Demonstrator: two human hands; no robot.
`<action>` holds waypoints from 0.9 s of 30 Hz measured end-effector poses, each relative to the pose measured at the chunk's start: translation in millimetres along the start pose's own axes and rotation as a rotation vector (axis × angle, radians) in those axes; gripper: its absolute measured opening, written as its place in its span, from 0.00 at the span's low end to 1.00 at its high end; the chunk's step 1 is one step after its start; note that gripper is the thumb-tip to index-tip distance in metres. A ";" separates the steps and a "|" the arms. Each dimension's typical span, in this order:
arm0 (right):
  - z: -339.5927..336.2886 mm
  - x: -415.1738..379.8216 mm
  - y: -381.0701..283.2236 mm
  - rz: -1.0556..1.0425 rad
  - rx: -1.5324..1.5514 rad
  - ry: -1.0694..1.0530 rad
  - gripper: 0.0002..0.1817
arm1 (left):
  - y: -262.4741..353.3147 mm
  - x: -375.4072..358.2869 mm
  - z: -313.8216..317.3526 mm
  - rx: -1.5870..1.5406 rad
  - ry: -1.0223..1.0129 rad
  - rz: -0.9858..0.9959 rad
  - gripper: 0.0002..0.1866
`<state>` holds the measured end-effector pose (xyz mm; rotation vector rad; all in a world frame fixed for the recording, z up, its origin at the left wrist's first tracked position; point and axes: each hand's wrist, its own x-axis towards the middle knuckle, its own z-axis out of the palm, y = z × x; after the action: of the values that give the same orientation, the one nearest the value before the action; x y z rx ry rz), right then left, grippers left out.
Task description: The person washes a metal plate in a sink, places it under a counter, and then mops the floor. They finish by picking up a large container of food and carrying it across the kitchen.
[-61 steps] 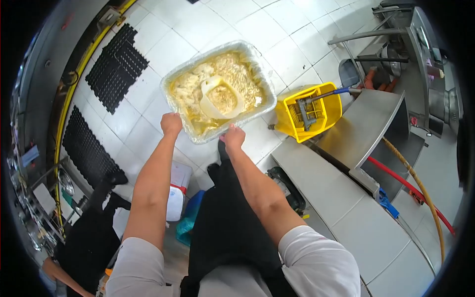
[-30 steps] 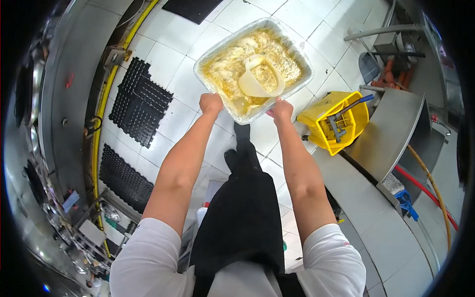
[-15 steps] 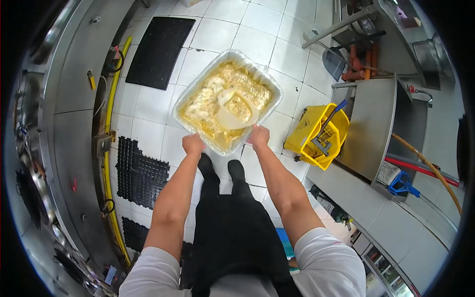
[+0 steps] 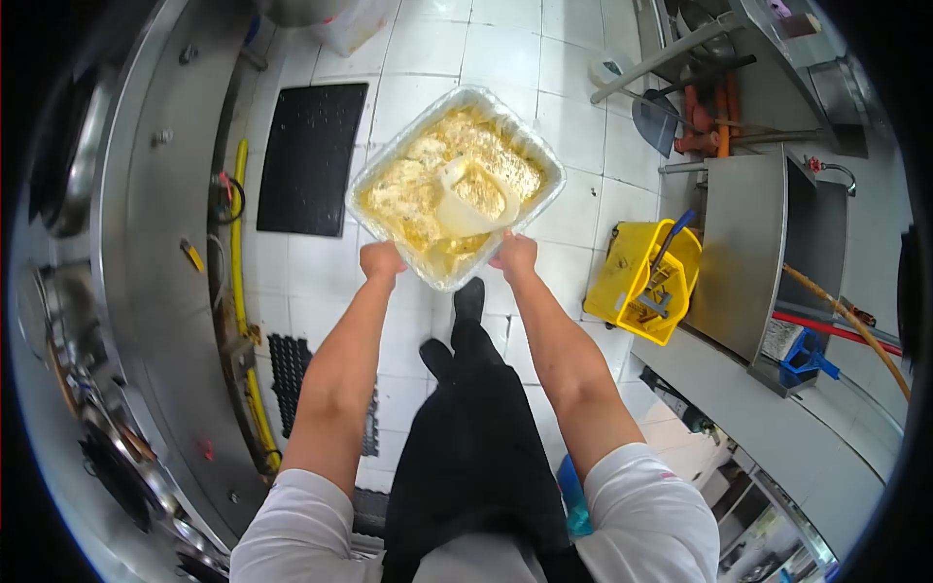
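A large rectangular tub [image 4: 555, 183], with a crinkled, silvery-clear look along its walls, is held out in front of my body above the floor. Yellowish liquid with pale, frothy-looking lumps [image 4: 413, 185] fills much of it. Partly sunk in the liquid lies a translucent whitish plastic jug [image 4: 459, 220], near the tub's right side. My left hand [image 4: 383, 259] is closed on the near left edge of the tub. On the near right edge my right hand [image 4: 516, 255] grips it too, its fingertips hidden beneath the rim.
Black mats [image 4: 313, 160] lie on the white tiled floor [image 4: 505, 58]. A yellow mop bucket [image 4: 622, 282] stands to the right beside a metal sink unit [image 4: 734, 253]. Along the left runs a steel counter [image 4: 160, 223] with a yellow pipe [image 4: 239, 233] at its base.
I have stepped forward, one boot now ahead of the other. The floor mats and counter have shifted down the view. Both hands still hold the tub, which stays in front of me.
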<state>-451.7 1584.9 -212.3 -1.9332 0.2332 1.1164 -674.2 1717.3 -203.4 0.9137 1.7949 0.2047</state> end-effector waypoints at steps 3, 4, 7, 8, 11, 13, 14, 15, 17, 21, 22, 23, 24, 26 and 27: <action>20.2 5.5 -36.5 -0.006 0.006 0.023 0.16 | 30.2 23.7 -2.8 0.016 -0.030 -0.004 0.11; 26.9 29.8 -32.7 -0.033 -0.086 -0.028 0.16 | 50.8 25.0 1.2 -0.045 -0.018 -0.043 0.11; 42.4 27.7 -82.2 0.015 -0.012 0.026 0.16 | 85.7 46.9 7.0 0.002 0.009 -0.058 0.11; 45.1 27.5 -103.1 0.049 -0.081 0.028 0.15 | 100.9 54.5 10.7 -0.016 0.012 -0.068 0.12; 61.8 53.3 -125.9 0.043 -0.056 0.039 0.15 | 133.2 71.2 18.2 -0.062 0.022 -0.115 0.12; 70.8 72.6 -146.7 0.033 -0.095 0.024 0.15 | 160.2 86.1 23.8 -0.080 0.035 -0.132 0.12; 76.1 80.5 -157.3 0.027 -0.116 0.018 0.16 | 165.6 102.3 24.7 -0.080 -0.046 -0.111 0.11; 82.7 92.6 -162.5 0.012 -0.117 0.027 0.16 | 179.1 107.9 27.0 -0.085 -0.052 -0.102 0.11; 95.6 120.9 -172.3 -0.025 -0.124 0.052 0.16 | 208.0 120.6 36.9 -0.101 -0.069 -0.083 0.11; 115.2 172.4 -204.0 -0.091 -0.180 0.091 0.16 | 265.9 146.3 55.2 -0.052 -0.079 -0.065 0.11; 116.4 173.3 -213.2 -0.058 -0.174 0.077 0.16 | 275.5 149.5 54.5 -0.025 -0.082 -0.051 0.11; 117.5 177.2 -229.8 -0.029 -0.160 0.069 0.16 | 283.3 165.8 60.1 0.006 -0.091 -0.028 0.11; 120.3 196.5 -230.4 -0.120 -0.251 0.100 0.17 | 298.0 173.3 66.7 0.042 -0.104 -0.003 0.11; 130.4 228.3 -237.8 -0.216 -0.373 0.148 0.19 | 331.4 182.4 80.4 0.025 -0.105 -0.053 0.11; 135.6 236.9 -251.8 -0.230 -0.403 0.166 0.20 | 351.0 186.1 87.5 0.017 -0.103 -0.076 0.11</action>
<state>-262.9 1898.0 -278.1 -2.3423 -0.1358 0.8993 -455.5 2060.1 -188.9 0.8512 1.7340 0.0928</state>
